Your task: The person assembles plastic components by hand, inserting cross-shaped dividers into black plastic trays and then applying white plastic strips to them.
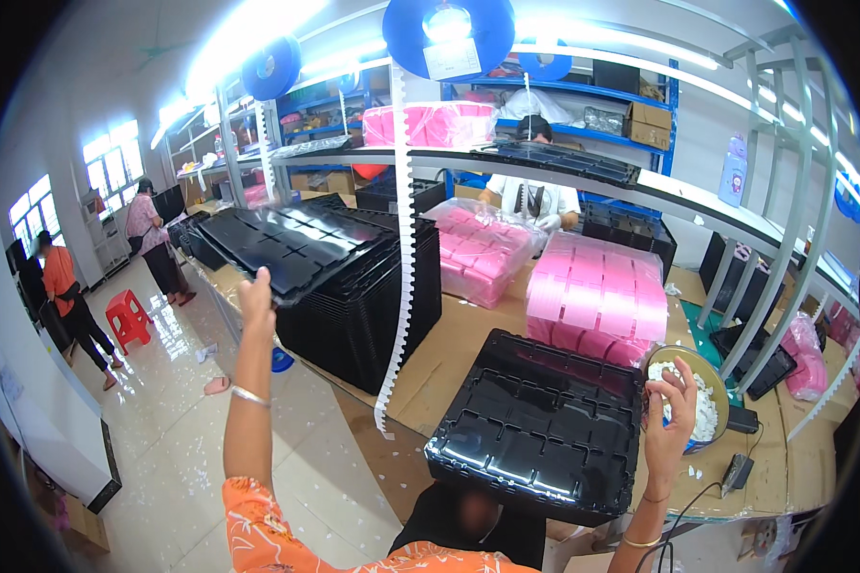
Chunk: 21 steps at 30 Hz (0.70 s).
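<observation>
My left hand [256,298] is closed on the near edge of a thin black plastic tray [291,244], which lies tilted on or just above a tall stack of black trays [358,320]; I cannot tell whether it touches the stack. In front of me sits another pile of glossy black trays [535,420] with moulded compartments. My right hand [671,415] is raised at that pile's right edge, fingers curved and apart, with nothing visible in them. Behind its fingers stands a round bowl [720,392] holding white scraps.
Wrapped pink bundles [597,291] stand on the cardboard-covered bench [468,329]. A white toothed strip [401,239] hangs from a blue reel [449,33] between the stacks. Metal uprights [784,210] and a black cable flank the right side. A person [535,191] works opposite; two others stand left.
</observation>
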Available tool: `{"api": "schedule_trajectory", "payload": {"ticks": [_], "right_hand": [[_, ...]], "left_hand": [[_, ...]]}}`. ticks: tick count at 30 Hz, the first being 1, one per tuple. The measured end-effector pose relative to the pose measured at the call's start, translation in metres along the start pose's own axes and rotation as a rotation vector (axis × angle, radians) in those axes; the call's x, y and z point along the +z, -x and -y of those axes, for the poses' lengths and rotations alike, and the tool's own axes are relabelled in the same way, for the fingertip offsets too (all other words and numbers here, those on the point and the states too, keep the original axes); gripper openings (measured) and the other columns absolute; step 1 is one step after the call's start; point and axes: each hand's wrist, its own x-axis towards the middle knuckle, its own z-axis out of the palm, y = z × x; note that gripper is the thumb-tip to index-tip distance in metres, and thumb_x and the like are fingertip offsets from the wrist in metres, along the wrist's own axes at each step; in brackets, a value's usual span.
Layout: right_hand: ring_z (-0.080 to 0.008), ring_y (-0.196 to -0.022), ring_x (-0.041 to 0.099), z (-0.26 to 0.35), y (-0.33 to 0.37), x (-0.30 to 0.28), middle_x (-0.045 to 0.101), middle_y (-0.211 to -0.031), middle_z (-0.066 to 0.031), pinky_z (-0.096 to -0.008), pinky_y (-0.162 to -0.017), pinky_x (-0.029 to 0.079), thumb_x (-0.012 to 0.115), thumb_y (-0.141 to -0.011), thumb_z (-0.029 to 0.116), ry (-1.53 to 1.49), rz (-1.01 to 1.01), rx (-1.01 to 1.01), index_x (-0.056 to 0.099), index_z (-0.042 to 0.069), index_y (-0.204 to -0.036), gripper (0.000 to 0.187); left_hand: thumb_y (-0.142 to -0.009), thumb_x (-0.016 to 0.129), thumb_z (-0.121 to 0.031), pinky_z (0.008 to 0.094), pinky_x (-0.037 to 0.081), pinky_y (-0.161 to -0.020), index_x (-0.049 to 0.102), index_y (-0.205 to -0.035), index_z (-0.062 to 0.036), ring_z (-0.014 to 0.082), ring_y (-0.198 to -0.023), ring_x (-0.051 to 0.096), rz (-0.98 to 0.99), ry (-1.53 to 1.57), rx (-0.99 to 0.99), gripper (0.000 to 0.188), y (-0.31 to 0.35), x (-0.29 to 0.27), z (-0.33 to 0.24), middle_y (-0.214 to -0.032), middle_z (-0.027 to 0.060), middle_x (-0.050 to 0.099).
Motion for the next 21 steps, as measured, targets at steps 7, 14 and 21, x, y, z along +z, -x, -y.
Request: {"api": "schedule_trajectory", "payload": {"ticks": [7, 14, 21], "right_hand": [[-0.0237, -0.111, 0.061, -0.014, -0.005, -0.009, 0.055, -0.135, -0.0108, -0.036, -0.096, 0.047, 0.061, -0.093, 0.006, 0.047, 0.067, 0.022, 0.068, 0.002, -0.096, 0.008], [-0.0248, -0.107, 0.061, -0.019, 0.0, 0.0, 0.056, -0.131, -0.0135, -0.0346, -0.094, 0.047, 0.059, -0.088, -0.004, 0.024, 0.103, 0.065, 0.067, 0.0, -0.094, 0.011], [-0.0256, -0.114, 0.059, -0.017, 0.004, 0.012, 0.058, -0.13, -0.0137, -0.0343, -0.098, 0.044, 0.06, -0.089, -0.002, -0.01, 0.241, 0.066, 0.068, -0.001, -0.095, 0.009]], "left_hand": [[-0.084, 0.056, -0.023, 0.0556, 0.041, -0.1, 0.043, -0.13, 0.0022, 0.0419, -0.126, 0.042, -0.28, -0.837, 0.033, 0.054, 0.014, 0.067, 0.054, -0.135, 0.0229, 0.043], [-0.083, 0.065, -0.015, 0.0487, 0.045, -0.092, 0.05, -0.124, -0.0087, 0.0375, -0.119, 0.047, -0.143, -1.087, 0.604, 0.044, 0.025, 0.089, 0.036, -0.128, 0.015, 0.047], [-0.094, 0.06, -0.023, 0.0486, 0.045, -0.082, 0.053, -0.101, -0.0092, 0.0336, -0.104, 0.05, -0.046, -1.086, 0.579, 0.017, 0.033, 0.097, 0.037, -0.104, 0.0114, 0.051]]}}
